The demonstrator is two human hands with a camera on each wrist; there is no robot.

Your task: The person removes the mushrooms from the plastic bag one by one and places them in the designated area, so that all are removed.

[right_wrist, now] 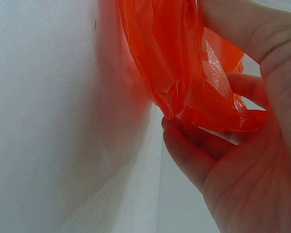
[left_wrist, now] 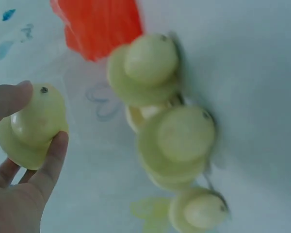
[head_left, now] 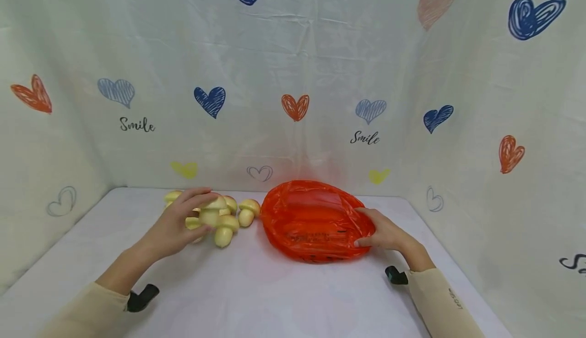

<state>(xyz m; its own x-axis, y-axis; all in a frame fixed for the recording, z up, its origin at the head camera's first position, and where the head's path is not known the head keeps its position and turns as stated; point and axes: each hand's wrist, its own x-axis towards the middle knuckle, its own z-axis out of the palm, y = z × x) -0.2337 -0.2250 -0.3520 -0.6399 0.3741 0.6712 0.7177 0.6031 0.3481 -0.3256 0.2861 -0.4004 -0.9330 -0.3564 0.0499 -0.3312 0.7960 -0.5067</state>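
Note:
My left hand (head_left: 175, 225) pinches a pale yellow-green mushroom (head_left: 210, 212) with a rounded cap and thick stem. In the left wrist view the thumb and fingers lie round this held mushroom (left_wrist: 39, 119), which has a dark spot on its end. Several similar mushrooms (head_left: 225, 230) lie clustered beside and behind that hand; one mushroom (head_left: 247, 212) sits closest to the bag. A red plastic bag (head_left: 311, 221) with dark print lies puffed out in the middle of the table. At its right end, my right hand (head_left: 386, 232) grips the bag's edge, thumb on the near side.
The table (head_left: 274, 297) has a white cloth. A pale curtain (head_left: 320, 63) printed with hearts and "Smile" stands behind it and at both sides. Dark wrist cameras hang below each sleeve (head_left: 439, 297).

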